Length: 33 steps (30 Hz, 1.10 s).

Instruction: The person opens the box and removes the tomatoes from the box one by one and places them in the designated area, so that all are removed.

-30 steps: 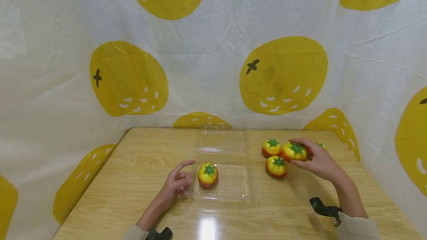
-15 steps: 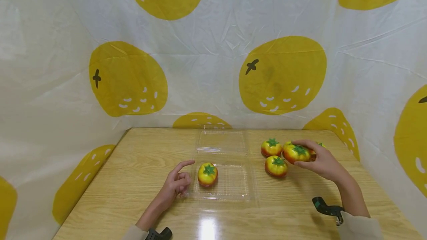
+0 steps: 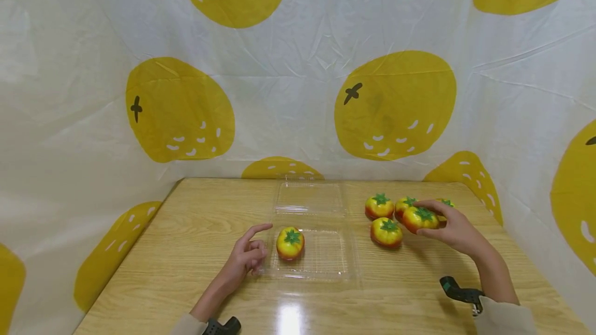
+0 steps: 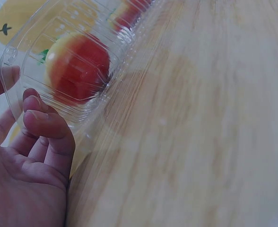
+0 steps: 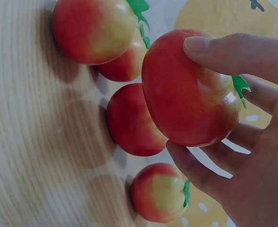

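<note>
My right hand (image 3: 455,227) grips an imitation tomato (image 5: 184,94), yellow above and red below with a green star-shaped top. The right wrist view has the thumb on one side of it and fingers on the other, with the other tomatoes lower on the table. A clear plastic clamshell box (image 3: 326,276) lies unfolded mid-table, its lid (image 3: 309,198) toward the back. One tomato (image 3: 291,243) sits at the left of its base. At the box's left edge is my left hand (image 3: 239,258), one digit stretched out, the others loosely bent, fingertips right at the clear rim (image 4: 16,97).
Several more tomatoes stand together at the right: one at the back (image 3: 378,207), another in front (image 3: 386,232), and others partly behind my right hand. A white curtain (image 3: 284,112) with big yellow fruit prints encloses the wooden table (image 3: 209,211) at the back and sides.
My right hand has moved slightly right and toward me with the tomato, uncovering more of the one behind it. The left hand and the box stay put.
</note>
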{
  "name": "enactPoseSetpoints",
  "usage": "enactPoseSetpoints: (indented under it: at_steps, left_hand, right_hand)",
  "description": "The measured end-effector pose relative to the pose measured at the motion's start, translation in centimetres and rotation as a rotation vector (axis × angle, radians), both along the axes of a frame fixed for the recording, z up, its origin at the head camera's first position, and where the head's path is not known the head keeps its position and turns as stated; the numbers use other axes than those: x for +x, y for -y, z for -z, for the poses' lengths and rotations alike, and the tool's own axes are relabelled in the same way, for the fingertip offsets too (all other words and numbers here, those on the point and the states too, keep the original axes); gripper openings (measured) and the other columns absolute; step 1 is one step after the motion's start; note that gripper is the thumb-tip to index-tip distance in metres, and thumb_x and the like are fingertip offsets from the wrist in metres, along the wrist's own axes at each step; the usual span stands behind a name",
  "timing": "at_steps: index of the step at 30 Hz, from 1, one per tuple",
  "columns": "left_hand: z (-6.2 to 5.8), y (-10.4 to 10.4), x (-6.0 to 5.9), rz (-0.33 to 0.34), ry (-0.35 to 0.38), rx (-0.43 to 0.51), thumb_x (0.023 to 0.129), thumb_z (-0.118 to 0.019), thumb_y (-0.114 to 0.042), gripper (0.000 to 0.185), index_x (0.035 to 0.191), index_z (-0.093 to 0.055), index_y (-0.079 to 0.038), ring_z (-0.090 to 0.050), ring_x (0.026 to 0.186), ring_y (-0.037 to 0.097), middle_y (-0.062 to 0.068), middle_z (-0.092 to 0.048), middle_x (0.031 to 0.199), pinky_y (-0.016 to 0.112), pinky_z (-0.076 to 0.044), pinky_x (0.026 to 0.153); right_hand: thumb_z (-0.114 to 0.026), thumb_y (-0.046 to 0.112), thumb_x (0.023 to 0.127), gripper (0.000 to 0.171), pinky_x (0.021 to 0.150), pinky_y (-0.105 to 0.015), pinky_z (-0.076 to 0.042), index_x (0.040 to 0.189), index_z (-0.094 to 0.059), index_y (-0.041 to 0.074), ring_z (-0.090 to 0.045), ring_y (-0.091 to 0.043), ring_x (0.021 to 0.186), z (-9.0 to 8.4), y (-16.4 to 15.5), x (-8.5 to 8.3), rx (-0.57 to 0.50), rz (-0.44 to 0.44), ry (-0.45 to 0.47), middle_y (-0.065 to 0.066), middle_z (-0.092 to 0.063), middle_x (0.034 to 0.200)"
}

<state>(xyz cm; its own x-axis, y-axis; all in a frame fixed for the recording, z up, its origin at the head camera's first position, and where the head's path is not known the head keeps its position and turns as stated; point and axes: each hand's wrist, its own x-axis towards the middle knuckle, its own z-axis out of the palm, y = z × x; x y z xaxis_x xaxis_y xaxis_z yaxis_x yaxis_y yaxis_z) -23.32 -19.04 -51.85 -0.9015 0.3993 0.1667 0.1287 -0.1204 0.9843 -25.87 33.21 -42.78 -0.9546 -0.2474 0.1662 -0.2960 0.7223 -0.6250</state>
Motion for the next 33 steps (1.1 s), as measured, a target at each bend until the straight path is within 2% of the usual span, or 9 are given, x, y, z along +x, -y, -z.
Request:
enactPoseSetpoints:
  at_steps: [3, 8, 12, 19, 22, 24, 29, 31, 33]
  left_hand:
    - [0.0, 0.0, 0.0, 0.003, -0.01, 0.004, 0.099, -0.049, 0.004, 0.063, 0.158, -0.027, 0.005, -0.041, 0.052, 0.01, -0.002, -0.048, 0.071, 0.02, -0.036, 0.045]
    - [0.0, 0.0, -0.1, 0.002, -0.014, 0.008, 0.099, -0.05, 0.003, 0.062, 0.157, -0.028, 0.004, -0.041, 0.052, 0.009, -0.002, -0.048, 0.071, 0.02, -0.036, 0.045]
    - [-0.1, 0.0, 0.0, 0.002, -0.016, 0.015, 0.099, -0.051, 0.003, 0.062, 0.157, -0.029, 0.004, -0.042, 0.052, 0.009, -0.001, -0.048, 0.071, 0.021, -0.035, 0.044]
    - [0.0, 0.0, 0.0, 0.006, -0.016, 0.015, 0.099, -0.05, 0.003, 0.063, 0.157, -0.028, 0.004, -0.042, 0.053, 0.009, -0.001, -0.048, 0.071, 0.022, -0.035, 0.045]
    - [0.1, 0.0, 0.0, 0.006, -0.015, 0.014, 0.098, -0.051, 0.002, 0.064, 0.157, -0.027, 0.005, -0.042, 0.053, 0.009, -0.002, -0.049, 0.071, 0.022, -0.036, 0.045]
    - [0.1, 0.0, 0.0, 0.006, -0.014, 0.012, 0.099, -0.051, 0.002, 0.064, 0.157, -0.027, 0.005, -0.042, 0.053, 0.009, -0.002, -0.049, 0.071, 0.022, -0.036, 0.045]
    - [0.0, 0.0, 0.0, 0.005, -0.012, 0.006, 0.099, -0.05, 0.002, 0.063, 0.158, -0.026, 0.005, -0.042, 0.053, 0.009, -0.004, -0.05, 0.071, 0.022, -0.036, 0.044]
    - [0.0, 0.0, 0.0, 0.002, -0.008, 0.006, 0.099, -0.05, 0.002, 0.063, 0.158, -0.028, 0.004, -0.042, 0.053, 0.009, -0.005, -0.05, 0.071, 0.021, -0.036, 0.045]
    - [0.1, 0.0, -0.1, 0.004, -0.009, 0.006, 0.099, -0.05, 0.002, 0.063, 0.158, -0.028, 0.004, -0.042, 0.053, 0.009, -0.005, -0.05, 0.072, 0.021, -0.036, 0.045]
  right_hand:
    - [-0.081, 0.023, 0.089, 0.064, 0.088, -0.035, -0.05, 0.143, -0.056, 0.004, -0.054, -0.042, 0.123, 0.2, -0.1, 0.0, -0.009, -0.005, 0.008, -0.028, -0.051, 0.146]
    - [-0.082, 0.023, 0.088, 0.067, 0.084, -0.022, -0.049, 0.145, -0.053, 0.002, -0.055, -0.03, 0.119, 0.5, -0.3, -0.1, 0.0, -0.003, -0.005, -0.026, -0.054, 0.145]
    - [-0.082, 0.021, 0.087, 0.069, 0.083, -0.019, -0.048, 0.145, -0.052, -0.001, -0.056, -0.033, 0.118, 0.8, -0.6, -0.2, 0.006, 0.0, -0.006, -0.028, -0.055, 0.143]
    - [-0.081, 0.019, 0.087, 0.064, 0.096, -0.061, -0.049, 0.142, -0.055, -0.003, -0.05, -0.053, 0.126, 1.3, -1.1, -0.3, 0.012, 0.011, 0.031, -0.037, -0.045, 0.148]
    - [-0.081, 0.018, 0.087, 0.065, 0.098, -0.067, -0.045, 0.142, -0.055, -0.003, -0.047, -0.055, 0.128, 1.6, -1.3, -0.3, -0.003, 0.004, 0.049, -0.038, -0.043, 0.149]
    - [-0.082, 0.018, 0.086, 0.065, 0.099, -0.061, -0.046, 0.142, -0.055, -0.003, -0.046, -0.054, 0.13, 1.8, -1.4, -0.4, -0.01, -0.003, 0.056, -0.038, -0.042, 0.15]
    - [-0.084, 0.019, 0.085, 0.066, 0.09, -0.026, -0.049, 0.141, -0.057, -0.002, -0.054, -0.042, 0.124, 2.5, -1.7, -0.8, 0.001, -0.016, 0.055, -0.035, -0.05, 0.146]
    - [-0.084, 0.018, 0.085, 0.065, 0.085, -0.019, -0.048, 0.141, -0.057, -0.001, -0.058, -0.034, 0.119, 2.8, -1.8, -0.8, -0.004, -0.021, 0.057, -0.033, -0.054, 0.142]
    - [-0.083, 0.017, 0.085, 0.065, 0.085, -0.024, -0.05, 0.141, -0.056, -0.001, -0.058, -0.03, 0.116, 3.0, -1.9, -0.9, -0.013, -0.028, 0.067, -0.031, -0.056, 0.139]
